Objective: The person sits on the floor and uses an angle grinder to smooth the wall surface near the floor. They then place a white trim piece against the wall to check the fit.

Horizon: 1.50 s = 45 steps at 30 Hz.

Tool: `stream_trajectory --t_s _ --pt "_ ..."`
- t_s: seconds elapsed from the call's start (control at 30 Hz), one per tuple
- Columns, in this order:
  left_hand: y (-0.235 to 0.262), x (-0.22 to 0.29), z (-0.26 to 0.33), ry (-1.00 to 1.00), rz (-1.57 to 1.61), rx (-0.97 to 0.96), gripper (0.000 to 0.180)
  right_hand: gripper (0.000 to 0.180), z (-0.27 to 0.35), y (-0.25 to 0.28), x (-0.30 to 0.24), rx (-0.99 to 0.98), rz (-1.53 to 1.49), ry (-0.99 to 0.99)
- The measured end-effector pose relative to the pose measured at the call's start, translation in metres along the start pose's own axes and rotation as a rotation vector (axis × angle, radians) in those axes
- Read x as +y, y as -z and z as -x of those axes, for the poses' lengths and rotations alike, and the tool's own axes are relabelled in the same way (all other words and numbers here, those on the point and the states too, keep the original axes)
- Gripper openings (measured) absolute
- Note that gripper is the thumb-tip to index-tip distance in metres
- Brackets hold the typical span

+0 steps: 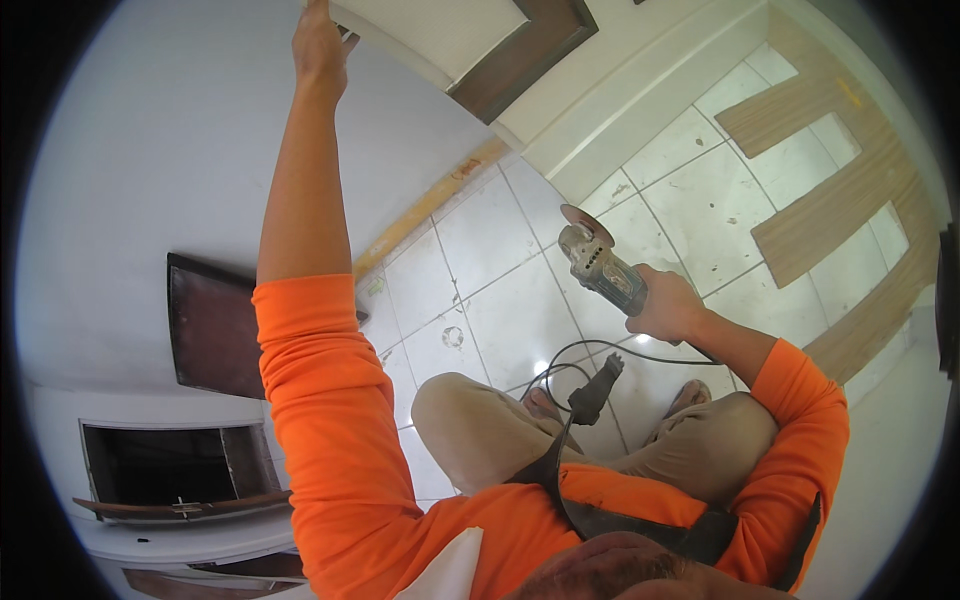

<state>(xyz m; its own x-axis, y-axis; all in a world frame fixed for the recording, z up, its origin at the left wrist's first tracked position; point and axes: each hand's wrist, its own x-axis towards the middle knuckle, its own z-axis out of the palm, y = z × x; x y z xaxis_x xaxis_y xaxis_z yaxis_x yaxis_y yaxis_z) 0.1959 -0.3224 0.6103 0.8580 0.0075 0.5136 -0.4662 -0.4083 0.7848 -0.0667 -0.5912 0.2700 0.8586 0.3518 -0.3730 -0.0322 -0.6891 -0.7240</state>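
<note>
My right hand is wrapped round the body of an angle grinder. Its reddish-brown disc points up and away from me, apart from any surface. A black cord trails from the grinder over the tiles, beside a black connector or plug near my knees. My left hand is raised at full arm's length to the far left, closed at the edge of a white panel. Its fingertips are partly cut off by the picture's upper rim, so what they grip is unclear.
White tiled floor lies under my bent knees. Wooden boards rest at the right. A dark brown panel leans at the left, near a dark opening. A yellowish strip runs along the wall's foot.
</note>
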Motion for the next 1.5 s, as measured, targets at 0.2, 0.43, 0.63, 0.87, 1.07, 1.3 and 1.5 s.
stream_trajectory --t_s 0.2,0.43,0.63,0.87,1.07,1.3,1.5 --pt "0.031 -0.017 -0.017 0.018 0.114 -0.151 0.094 0.076 0.001 -0.007 0.000 0.046 0.001 0.033" --pt "0.013 -0.013 0.057 -0.054 0.280 0.391 0.095 0.071 0.009 -0.012 0.003 0.188 -0.018 0.083" --pt "-0.089 -0.105 0.318 0.176 0.242 0.935 0.074 0.073 0.009 -0.021 0.004 0.266 0.028 0.186" --pt "-0.210 -0.155 0.494 0.685 0.814 0.209 0.078 0.072 -0.011 -0.032 0.020 0.341 0.055 0.288" --pt "-0.213 -0.164 0.468 0.664 0.983 0.042 0.062 0.070 -0.029 -0.036 0.025 0.426 0.111 0.282" --pt "-0.196 -0.189 0.449 0.799 1.065 0.082 0.065 0.071 -0.050 -0.047 0.015 0.329 0.160 0.228" --pt "-0.202 -0.212 0.446 0.798 1.059 0.066 0.065 0.073 -0.071 -0.056 0.022 0.335 0.143 0.178"
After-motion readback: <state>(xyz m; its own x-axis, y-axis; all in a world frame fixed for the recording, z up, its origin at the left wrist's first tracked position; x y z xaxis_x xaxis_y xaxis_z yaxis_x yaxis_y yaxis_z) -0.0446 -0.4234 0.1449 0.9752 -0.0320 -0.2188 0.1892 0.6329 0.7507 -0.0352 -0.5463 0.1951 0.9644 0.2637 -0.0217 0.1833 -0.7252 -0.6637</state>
